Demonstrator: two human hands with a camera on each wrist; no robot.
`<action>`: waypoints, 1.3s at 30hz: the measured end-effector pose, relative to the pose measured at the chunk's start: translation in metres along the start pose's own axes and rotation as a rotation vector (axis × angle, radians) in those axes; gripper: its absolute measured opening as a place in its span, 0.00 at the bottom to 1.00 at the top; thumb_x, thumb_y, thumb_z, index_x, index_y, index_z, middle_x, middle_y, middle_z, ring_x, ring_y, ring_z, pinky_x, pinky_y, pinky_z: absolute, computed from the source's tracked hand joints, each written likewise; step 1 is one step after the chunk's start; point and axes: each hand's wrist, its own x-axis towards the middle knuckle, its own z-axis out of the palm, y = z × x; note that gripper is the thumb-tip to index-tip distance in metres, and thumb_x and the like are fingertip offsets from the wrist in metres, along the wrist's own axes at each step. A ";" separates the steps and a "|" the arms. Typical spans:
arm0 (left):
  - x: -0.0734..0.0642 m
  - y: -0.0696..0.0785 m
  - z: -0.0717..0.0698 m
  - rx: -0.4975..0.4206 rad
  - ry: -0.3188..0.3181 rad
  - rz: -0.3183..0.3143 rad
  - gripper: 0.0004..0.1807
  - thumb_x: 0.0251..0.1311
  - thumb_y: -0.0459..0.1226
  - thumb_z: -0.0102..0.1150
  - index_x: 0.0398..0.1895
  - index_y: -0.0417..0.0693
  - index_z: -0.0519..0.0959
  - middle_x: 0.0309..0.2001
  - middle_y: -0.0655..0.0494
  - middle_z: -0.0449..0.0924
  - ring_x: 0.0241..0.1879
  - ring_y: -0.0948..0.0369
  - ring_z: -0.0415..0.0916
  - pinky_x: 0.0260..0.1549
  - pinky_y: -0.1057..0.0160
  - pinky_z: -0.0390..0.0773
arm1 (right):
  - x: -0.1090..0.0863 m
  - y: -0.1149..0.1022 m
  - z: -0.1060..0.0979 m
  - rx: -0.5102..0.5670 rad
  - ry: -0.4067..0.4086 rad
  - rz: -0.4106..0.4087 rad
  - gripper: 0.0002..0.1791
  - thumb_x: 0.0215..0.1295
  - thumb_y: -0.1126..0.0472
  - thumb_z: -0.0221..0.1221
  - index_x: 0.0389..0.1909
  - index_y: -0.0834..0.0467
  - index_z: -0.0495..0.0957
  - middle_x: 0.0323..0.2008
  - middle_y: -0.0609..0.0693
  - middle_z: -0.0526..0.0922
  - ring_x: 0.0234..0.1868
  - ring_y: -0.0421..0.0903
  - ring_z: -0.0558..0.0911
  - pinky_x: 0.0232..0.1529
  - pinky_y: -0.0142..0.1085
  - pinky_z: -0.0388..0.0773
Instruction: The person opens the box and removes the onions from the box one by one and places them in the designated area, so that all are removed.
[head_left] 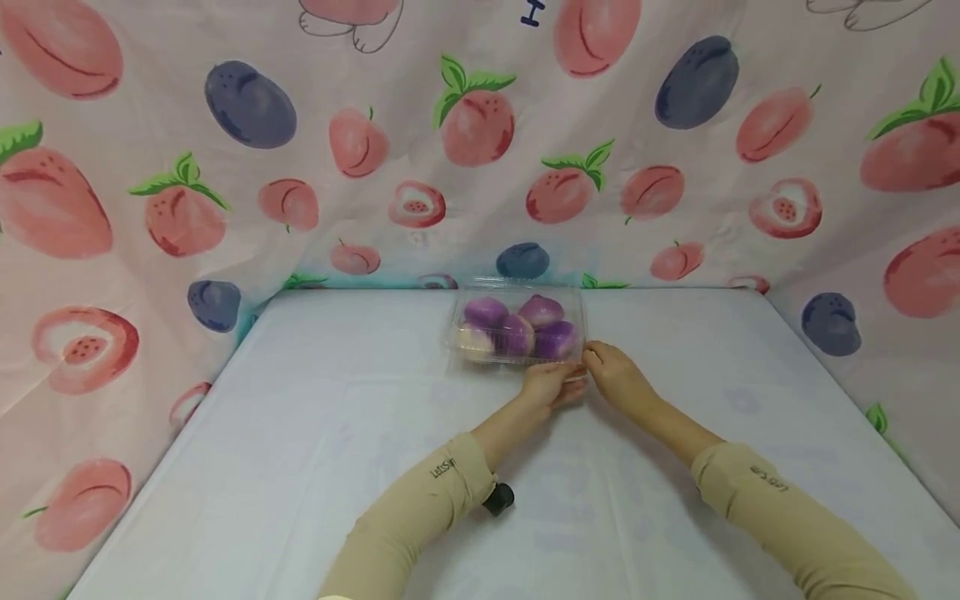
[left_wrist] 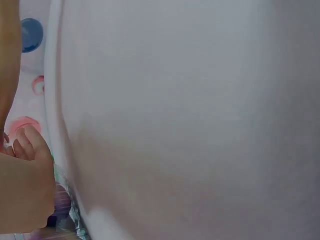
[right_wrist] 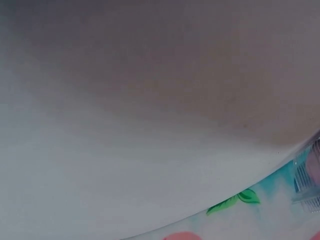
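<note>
A clear plastic clamshell box (head_left: 517,325) stands near the table's back edge, holding several round purple-and-white vegetables (head_left: 541,311) that look like onions or turnips. At the box's front right corner, the left hand (head_left: 549,385) has its thumb and fingertips pinching the edge, with its other fingers spread below. From the right, the right hand (head_left: 621,379) pinches the same corner with curled fingers. In the left wrist view the left hand (left_wrist: 30,185) partly covers the box (left_wrist: 75,215). The right wrist view catches only a ribbed side of the box (right_wrist: 305,180); the right hand is outside it.
White cloth covers the table (head_left: 300,467). A fruit-printed curtain (head_left: 480,200) hangs behind and along both sides, right at the table's edges. A small black object (head_left: 498,499) shows by the left sleeve (head_left: 420,508).
</note>
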 end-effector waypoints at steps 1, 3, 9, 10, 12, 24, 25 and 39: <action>0.001 -0.001 0.000 0.010 -0.001 0.009 0.15 0.64 0.33 0.54 0.49 0.31 0.78 0.49 0.38 0.81 0.40 0.56 0.84 0.45 0.62 0.81 | -0.001 0.001 0.001 -0.010 0.000 -0.019 0.13 0.42 0.85 0.60 0.28 0.70 0.70 0.32 0.63 0.78 0.32 0.56 0.80 0.34 0.42 0.81; 0.002 -0.004 0.000 0.021 0.002 0.021 0.14 0.63 0.33 0.55 0.48 0.31 0.78 0.48 0.38 0.81 0.36 0.58 0.84 0.44 0.63 0.82 | -0.003 0.003 0.002 -0.035 0.003 -0.059 0.12 0.44 0.84 0.58 0.29 0.71 0.69 0.32 0.64 0.78 0.32 0.57 0.81 0.35 0.42 0.81; 0.001 -0.004 0.002 0.063 0.018 0.045 0.14 0.63 0.34 0.55 0.47 0.32 0.79 0.45 0.40 0.83 0.33 0.62 0.83 0.42 0.66 0.82 | 0.000 0.012 0.004 -0.053 0.009 -0.169 0.03 0.59 0.79 0.50 0.30 0.71 0.69 0.31 0.63 0.76 0.31 0.55 0.80 0.34 0.40 0.81; 0.000 -0.004 0.003 0.067 0.028 0.053 0.13 0.63 0.34 0.56 0.46 0.33 0.80 0.44 0.40 0.83 0.32 0.62 0.83 0.41 0.66 0.82 | 0.001 0.013 0.003 -0.057 0.001 -0.182 0.02 0.58 0.79 0.50 0.30 0.71 0.69 0.30 0.62 0.76 0.31 0.55 0.79 0.33 0.40 0.81; -0.002 -0.005 0.005 0.065 0.045 0.074 0.13 0.62 0.33 0.56 0.45 0.32 0.80 0.42 0.40 0.84 0.33 0.60 0.84 0.41 0.65 0.82 | 0.002 0.016 0.001 -0.066 -0.020 -0.194 0.04 0.55 0.79 0.52 0.30 0.70 0.69 0.29 0.61 0.76 0.30 0.54 0.78 0.33 0.39 0.80; -0.005 -0.003 0.016 -0.090 0.068 0.040 0.13 0.64 0.31 0.51 0.45 0.28 0.78 0.44 0.35 0.81 0.42 0.51 0.84 0.46 0.60 0.81 | 0.001 0.023 0.001 -0.119 -0.039 -0.276 0.03 0.53 0.76 0.48 0.29 0.68 0.68 0.28 0.58 0.75 0.30 0.52 0.77 0.35 0.40 0.79; -0.005 -0.002 0.016 -0.108 0.046 0.021 0.14 0.65 0.31 0.50 0.46 0.27 0.78 0.46 0.35 0.81 0.41 0.52 0.84 0.47 0.60 0.80 | 0.000 0.024 0.002 -0.116 -0.032 -0.275 0.02 0.54 0.75 0.47 0.28 0.68 0.68 0.28 0.59 0.75 0.30 0.52 0.78 0.36 0.40 0.79; 0.009 -0.004 0.017 -0.147 0.002 0.048 0.15 0.67 0.31 0.48 0.49 0.26 0.75 0.49 0.33 0.79 0.45 0.50 0.82 0.49 0.59 0.80 | 0.002 0.022 0.006 -0.069 -0.003 -0.219 0.08 0.63 0.79 0.39 0.29 0.70 0.67 0.28 0.59 0.75 0.31 0.53 0.79 0.36 0.39 0.81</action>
